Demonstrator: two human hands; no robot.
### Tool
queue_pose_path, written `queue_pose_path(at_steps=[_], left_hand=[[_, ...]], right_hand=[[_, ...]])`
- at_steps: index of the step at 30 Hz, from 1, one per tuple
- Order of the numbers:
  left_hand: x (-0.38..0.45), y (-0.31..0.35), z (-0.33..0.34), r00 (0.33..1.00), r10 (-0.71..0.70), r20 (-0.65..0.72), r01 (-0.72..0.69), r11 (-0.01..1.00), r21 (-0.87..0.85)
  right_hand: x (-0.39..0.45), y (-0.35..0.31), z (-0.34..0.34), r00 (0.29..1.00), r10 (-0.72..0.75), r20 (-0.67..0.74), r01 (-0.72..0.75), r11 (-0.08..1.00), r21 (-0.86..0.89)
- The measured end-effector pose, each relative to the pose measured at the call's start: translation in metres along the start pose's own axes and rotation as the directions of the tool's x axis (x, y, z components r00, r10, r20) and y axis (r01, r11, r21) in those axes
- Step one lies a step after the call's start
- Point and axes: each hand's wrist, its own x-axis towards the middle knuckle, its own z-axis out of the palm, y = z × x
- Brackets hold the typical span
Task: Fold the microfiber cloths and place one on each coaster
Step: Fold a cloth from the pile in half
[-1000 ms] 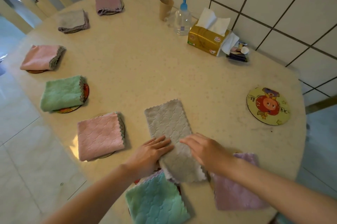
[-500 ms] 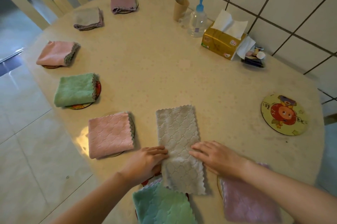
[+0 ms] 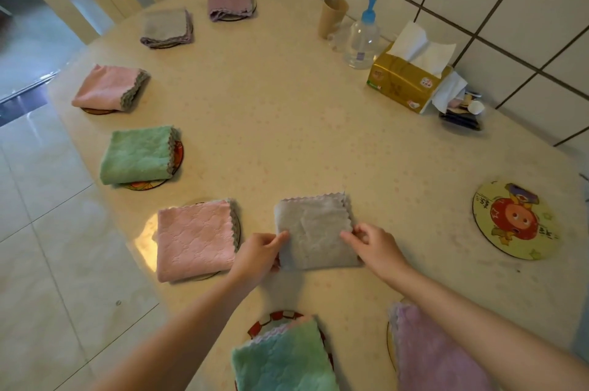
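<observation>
- grey cloth (image 3: 314, 233): folded square, flat on table (image 3: 287, 123)
- left hand (image 3: 259, 252): pinching its left edge
- right hand (image 3: 374, 245): pinching its right edge
- cartoon coaster (image 3: 514, 220): bare, far right

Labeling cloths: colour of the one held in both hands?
Grey cloth, scalloped edge; head view.
</observation>
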Motion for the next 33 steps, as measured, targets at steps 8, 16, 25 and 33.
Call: queue_pose_path(at_steps=[8, 16, 25, 33], left_hand=[[-0.003, 0.021, 0.004, 0.987, 0.122, -0.109, -0.112, 0.989, 0.098], [0.009, 0.027, 0.013, 0.985, 0.124, -0.12, -0.114, 0.99, 0.083], [-0.001, 0.031, 0.022, 0.953, 0.227, -0.203, -0.156, 0.937, 0.314], [-0.007, 0.007, 0.012, 0.956, 0.237, -0.175, -0.118, 0.854, 0.507]], right_hand=[[0.033, -0.025, 0.001, 0.986, 0.142, -0.083, -0.137, 0.989, 0.062], [0.039, -0.025, 0.006, 0.983, 0.046, -0.18, -0.034, 0.997, 0.067], [0.046, -0.024, 0.008, 0.964, 0.078, -0.253, -0.132, 0.97, -0.203], [0.037, -0.023, 0.003, 0.95, 0.18, -0.254, -0.228, 0.958, -0.175]])
